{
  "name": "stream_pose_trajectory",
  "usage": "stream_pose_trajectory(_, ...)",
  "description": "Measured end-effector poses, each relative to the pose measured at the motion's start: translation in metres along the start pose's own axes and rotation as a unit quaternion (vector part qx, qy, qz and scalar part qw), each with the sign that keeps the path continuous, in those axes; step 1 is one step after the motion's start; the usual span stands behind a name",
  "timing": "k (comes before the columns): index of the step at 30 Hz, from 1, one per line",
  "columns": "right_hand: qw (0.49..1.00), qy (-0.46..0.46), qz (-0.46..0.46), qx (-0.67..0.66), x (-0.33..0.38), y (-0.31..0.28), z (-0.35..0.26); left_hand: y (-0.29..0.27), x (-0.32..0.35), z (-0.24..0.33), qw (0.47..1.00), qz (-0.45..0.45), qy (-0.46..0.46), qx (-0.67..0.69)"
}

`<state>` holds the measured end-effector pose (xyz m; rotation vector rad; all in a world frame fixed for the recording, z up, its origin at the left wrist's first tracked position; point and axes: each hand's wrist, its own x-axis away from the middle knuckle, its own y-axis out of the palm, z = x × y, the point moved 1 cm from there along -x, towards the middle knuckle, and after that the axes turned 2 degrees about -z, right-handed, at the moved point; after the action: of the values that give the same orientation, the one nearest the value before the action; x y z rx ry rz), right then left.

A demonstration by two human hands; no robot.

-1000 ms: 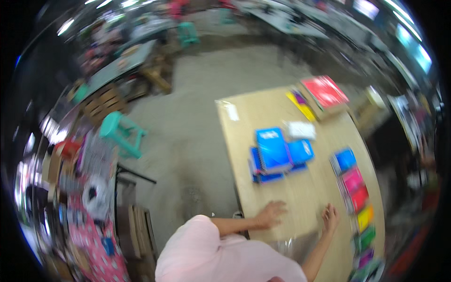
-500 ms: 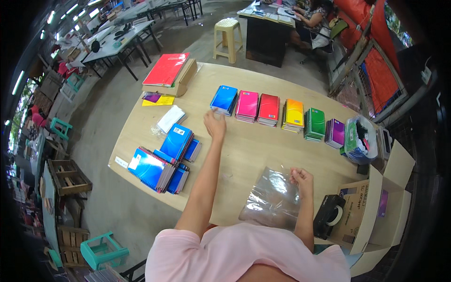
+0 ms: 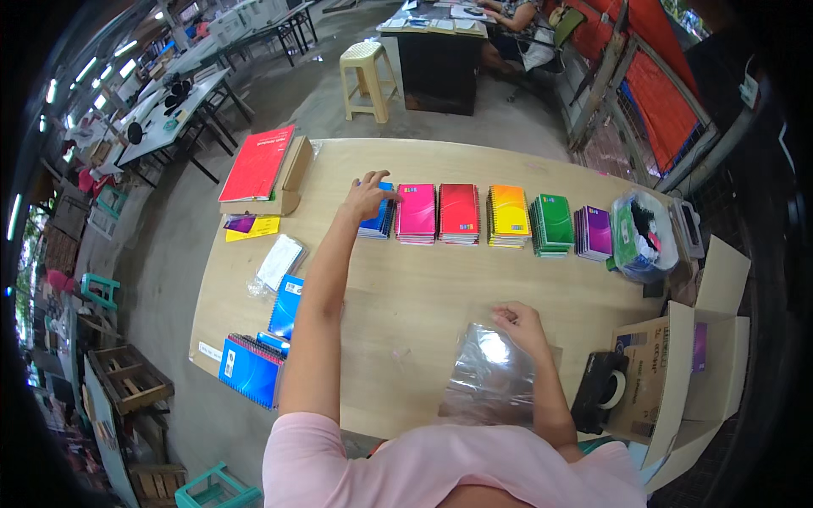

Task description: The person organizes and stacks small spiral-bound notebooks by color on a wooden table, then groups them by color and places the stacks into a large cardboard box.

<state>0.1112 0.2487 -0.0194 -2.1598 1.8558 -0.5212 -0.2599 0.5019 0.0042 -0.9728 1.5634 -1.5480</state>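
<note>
My left hand (image 3: 370, 196) reaches over the stack of blue spiral notebooks (image 3: 377, 222), fingers spread and partly covering it. To its right stand stacks of pink notebooks (image 3: 417, 212), red notebooks (image 3: 459, 212), yellow notebooks (image 3: 508, 213), green notebooks (image 3: 552, 222) and purple notebooks (image 3: 594, 230). My right hand (image 3: 520, 325) is closed at the upper edge of a clear plastic bag (image 3: 487, 372) lying near my body; its fingertips appear to pinch the film. Larger blue notebooks (image 3: 250, 370) lie at the left, partly behind my left arm.
A cardboard box with red covers (image 3: 258, 165) sits at the far left corner, near a white wrapped pack (image 3: 279, 262). On the right are a clear tub (image 3: 644, 241), a black tape dispenser (image 3: 600, 391) and an open carton (image 3: 648, 372). Another person (image 3: 512, 34) sits beyond.
My left hand has moved up over the blue stack, its fingers opening out. My right hand has shifted slightly left along with the bag's edge. The whole view has shifted a little.
</note>
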Motion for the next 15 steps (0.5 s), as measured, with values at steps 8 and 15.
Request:
stream_pose_trajectory(8, 0.996, -0.017, -0.084, 0.023, -0.041, 0.045, -0.025, -0.006, 0.002, -0.008, 0.998, -0.031, 0.039, -0.038)
stream_pose_trajectory(15, 0.974, -0.054, 0.122, 0.181, -0.172, 0.047, -0.028, -0.003, 0.007, -0.009, 0.997, -0.023, 0.033, -0.072)
